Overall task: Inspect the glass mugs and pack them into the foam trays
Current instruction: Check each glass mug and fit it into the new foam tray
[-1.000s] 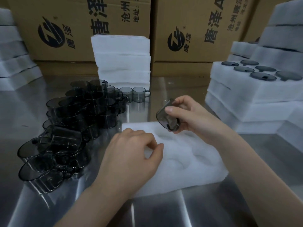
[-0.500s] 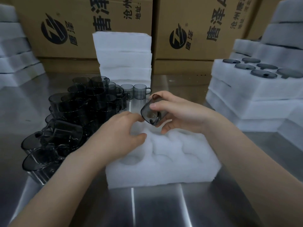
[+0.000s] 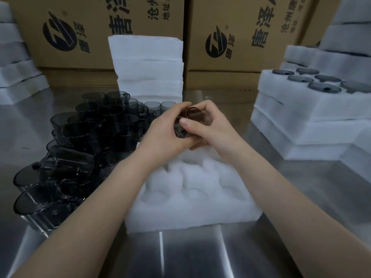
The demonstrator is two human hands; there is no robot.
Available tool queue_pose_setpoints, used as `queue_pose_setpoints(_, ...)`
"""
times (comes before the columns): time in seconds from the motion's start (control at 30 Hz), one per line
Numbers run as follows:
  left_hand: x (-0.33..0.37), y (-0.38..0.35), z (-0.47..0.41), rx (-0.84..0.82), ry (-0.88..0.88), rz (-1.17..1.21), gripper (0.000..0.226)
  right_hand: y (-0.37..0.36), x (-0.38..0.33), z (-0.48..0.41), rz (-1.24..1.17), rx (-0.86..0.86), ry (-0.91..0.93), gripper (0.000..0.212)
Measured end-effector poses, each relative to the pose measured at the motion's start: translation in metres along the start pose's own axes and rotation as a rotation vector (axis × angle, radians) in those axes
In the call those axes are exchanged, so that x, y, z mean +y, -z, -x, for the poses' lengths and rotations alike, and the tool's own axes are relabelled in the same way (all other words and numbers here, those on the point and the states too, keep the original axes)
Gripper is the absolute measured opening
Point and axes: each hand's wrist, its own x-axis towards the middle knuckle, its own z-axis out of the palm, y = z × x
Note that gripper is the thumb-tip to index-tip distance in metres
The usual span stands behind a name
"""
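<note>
Both hands close on a smoked-glass mug [image 3: 193, 113], held up over the far end of a white foam tray [image 3: 192, 207] on a steel table [image 3: 200, 253]. The left hand [image 3: 167, 130] curls round the mug from the left. The right hand [image 3: 208, 127] wraps it from the right, with the thumb [image 3: 185, 123] pressed across the near side, so each hand is grasping the mug. The mug sits between the fingers and is mostly hidden. Only a dark curved rim and slivers of grey glass show, and which way it is turned cannot be told. The tray lies beneath the wrists and forearms with its moulded pockets facing up. Just left of it is a pile [image 3: 90, 137] of matching dark, see-through mugs, some upright and some on their sides. Behind the hands, a foam stack [image 3: 148, 67] stands against 2 printed cardboard boxes [image 3: 230, 27]. At right are packed trays [image 3: 301, 109]; the top one shows 6 dark rounds of seated mugs.
</note>
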Motion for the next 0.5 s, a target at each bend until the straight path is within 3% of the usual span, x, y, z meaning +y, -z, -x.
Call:
queue_pose_setpoints(0.1, -0.003, 0.0, 0.002, 0.027, -0.037, 0.004, 0.072, -0.003, 0.0, 0.0, 0.016, 0.042, 0.037, 0.029)
queue_pose_setpoints(0.27, -0.007, -0.003, 0.003, 0.024, -0.105, -0.022, 0.065, -0.003, 0.001, 0.0, -0.135, 0.137, 0.012, 0.026)
queue_pose_setpoints(0.5, -0.012, -0.001, 0.002, 0.025, -0.099, 0.09, 0.055, 0.008, 0.004, -0.003, -0.277, 0.057, -0.081, 0.024)
